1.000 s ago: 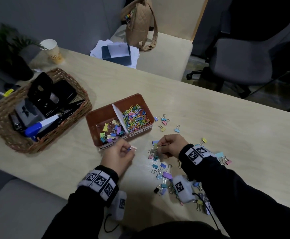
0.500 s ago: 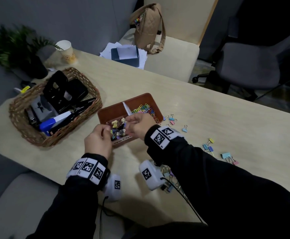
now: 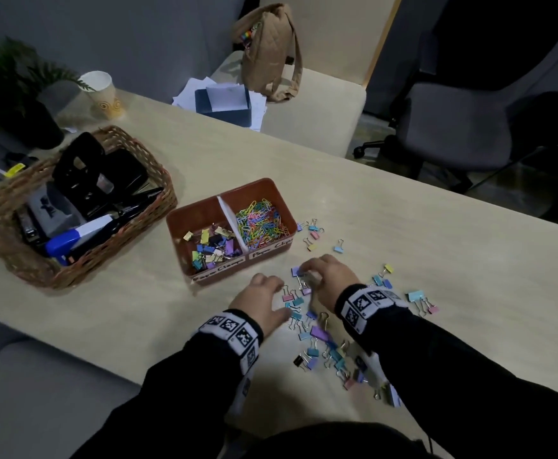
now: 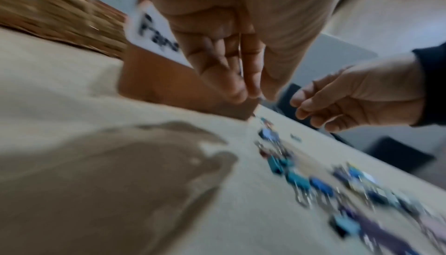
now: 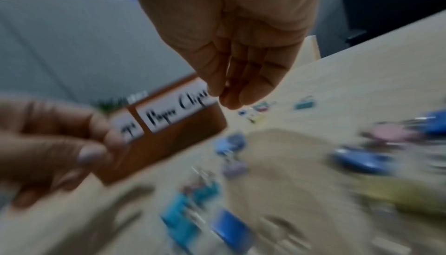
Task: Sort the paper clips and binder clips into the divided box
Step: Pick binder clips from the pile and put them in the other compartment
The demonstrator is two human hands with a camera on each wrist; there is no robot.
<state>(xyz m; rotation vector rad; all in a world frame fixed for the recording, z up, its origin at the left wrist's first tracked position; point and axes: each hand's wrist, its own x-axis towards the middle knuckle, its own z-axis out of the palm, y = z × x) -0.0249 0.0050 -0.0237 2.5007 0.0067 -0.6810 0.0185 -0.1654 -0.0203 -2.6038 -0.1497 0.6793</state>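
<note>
Small pastel metal binder clips (image 3: 307,321) scattered between, right of hands: light, stiff, springy; pinch coloured body, not wire loops. Left hand (image 3: 261,301), right hand (image 3: 329,280) loosely curled, empty.

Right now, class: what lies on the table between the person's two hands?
In the head view, a few loose binder clips, pink and blue, lie on the table between the left hand and the right hand.
</note>
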